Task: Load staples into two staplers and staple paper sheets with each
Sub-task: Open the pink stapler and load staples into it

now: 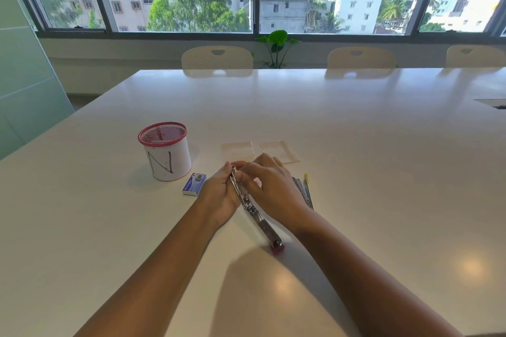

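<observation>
Two hands [221, 194] [273, 186] hold one stapler [247, 202] (opened).

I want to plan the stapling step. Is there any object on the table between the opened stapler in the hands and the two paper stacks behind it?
Nothing visible. The paper stacks lie just beyond the opened stapler; only the fingertips of the left hand and right hand overlap that stretch.

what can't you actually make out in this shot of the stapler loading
- Head view: whether staples already sit in the open stapler; its front end is covered by the left hand and right hand.
- Second stapler: mostly hidden behind the right hand, so open or closed is unclear.
- Staple box: print too small to read.
- Pen cup: contents hidden by its wall and mesh rim.
- Paper sheets: sheet count unclear, near edges hidden by the hands.
</observation>
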The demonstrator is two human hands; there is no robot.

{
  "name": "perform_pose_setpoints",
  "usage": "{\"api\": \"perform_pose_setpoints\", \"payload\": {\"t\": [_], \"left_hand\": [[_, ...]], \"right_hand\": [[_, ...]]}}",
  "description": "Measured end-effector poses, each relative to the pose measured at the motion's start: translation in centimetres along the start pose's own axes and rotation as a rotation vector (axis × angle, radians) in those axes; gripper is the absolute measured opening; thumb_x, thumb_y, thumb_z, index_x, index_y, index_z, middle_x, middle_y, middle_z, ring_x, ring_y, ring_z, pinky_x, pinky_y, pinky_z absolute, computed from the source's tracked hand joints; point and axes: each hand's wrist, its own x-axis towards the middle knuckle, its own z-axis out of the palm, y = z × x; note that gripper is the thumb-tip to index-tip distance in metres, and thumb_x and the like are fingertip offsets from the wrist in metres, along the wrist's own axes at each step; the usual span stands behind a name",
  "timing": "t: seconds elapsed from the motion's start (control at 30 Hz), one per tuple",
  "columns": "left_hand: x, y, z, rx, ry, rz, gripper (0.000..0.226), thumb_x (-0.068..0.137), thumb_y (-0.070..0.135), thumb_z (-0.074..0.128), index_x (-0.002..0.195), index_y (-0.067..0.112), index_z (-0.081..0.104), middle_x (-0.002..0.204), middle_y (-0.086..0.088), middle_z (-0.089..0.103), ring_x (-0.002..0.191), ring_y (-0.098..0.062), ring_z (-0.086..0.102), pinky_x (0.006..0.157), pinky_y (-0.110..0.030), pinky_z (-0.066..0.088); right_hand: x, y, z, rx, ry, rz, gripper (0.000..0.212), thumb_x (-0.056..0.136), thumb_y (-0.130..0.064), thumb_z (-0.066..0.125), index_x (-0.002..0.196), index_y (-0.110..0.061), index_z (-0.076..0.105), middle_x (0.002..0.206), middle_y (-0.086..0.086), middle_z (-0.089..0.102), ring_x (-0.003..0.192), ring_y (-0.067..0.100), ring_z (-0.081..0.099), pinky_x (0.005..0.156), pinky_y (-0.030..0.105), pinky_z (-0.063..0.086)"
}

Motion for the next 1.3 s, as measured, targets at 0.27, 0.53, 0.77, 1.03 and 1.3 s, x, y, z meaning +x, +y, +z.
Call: {"api": "perform_pose_setpoints", "payload": {"t": [0.27, 0.53, 0.77, 1.03, 1.3], "left_hand": [[-0.3, 0.4, 0.2, 0.007, 0.012, 0.045, 0.038, 0.100, 0.028, 0.023, 0.105, 0.004, 0.053, 0.104, -0.014, 0.062, 0.092, -0.023, 0.061, 0.070, -0.031, 0.056], [-0.4, 1.0, 0.2, -0.056, 0.028, 0.027, 0.040, 0.100, 0.029, 0.023, 0.115, 0.004, 0.050, 0.108, -0.016, 0.064, 0.094, -0.026, 0.064, 0.066, -0.036, 0.057], [-0.6, 1.2, 0.3, 0.127, 0.001, 0.061, 0.038, 0.100, 0.026, 0.025, 0.125, 0.005, 0.045, 0.121, -0.017, 0.059, 0.104, -0.025, 0.060, 0.081, -0.037, 0.053], [-1.2, 3.3, -1.8, 1.457, 0.446, 0.817, 0.027, 0.092, 0.026, 0.049, 0.109, 0.007, 0.058, 0.105, -0.012, 0.063, 0.081, -0.013, 0.053, 0.070, -0.024, 0.042], [-2.4, 5.1, -2.6, 1.765, 0.539, 0.440, 0.045, 0.081, 0.045, 0.061, 0.107, 0.010, 0.055, 0.108, -0.013, 0.054, 0.084, -0.020, 0.048, 0.075, -0.035, 0.045]], "right_hand": [[-0.3, -0.6, -0.2, 0.307, -0.021, 0.008, 0.023, 0.096, -0.030, 0.047, 0.084, -0.026, 0.065, 0.068, -0.010, 0.059, 0.063, 0.007, 0.055, 0.060, 0.022, 0.044], [-0.2, -0.3, -0.4, 0.374, 0.013, 0.030, 0.025, 0.091, -0.038, 0.053, 0.092, -0.017, 0.064, 0.075, 0.000, 0.068, 0.065, 0.016, 0.063, 0.064, 0.035, 0.054], [-0.4, 0.2, -0.1, 0.238, -0.163, -0.018, 0.015, 0.077, -0.015, 0.073, 0.090, -0.015, 0.067, 0.074, -0.018, 0.049, 0.062, -0.009, 0.048, 0.059, 0.004, 0.037], [-0.1, 0.5, 0.2, 0.209, -0.132, 0.088, 0.008, 0.075, -0.016, 0.075, 0.082, -0.014, 0.070, 0.072, -0.017, 0.050, 0.062, -0.005, 0.047, 0.058, 0.000, 0.036], [-0.1, 0.8, 0.5, 0.260, -0.025, 0.116, 0.022, 0.081, -0.037, 0.067, 0.091, -0.018, 0.067, 0.085, -0.008, 0.057, 0.073, 0.006, 0.054, 0.067, 0.019, 0.044]]}}
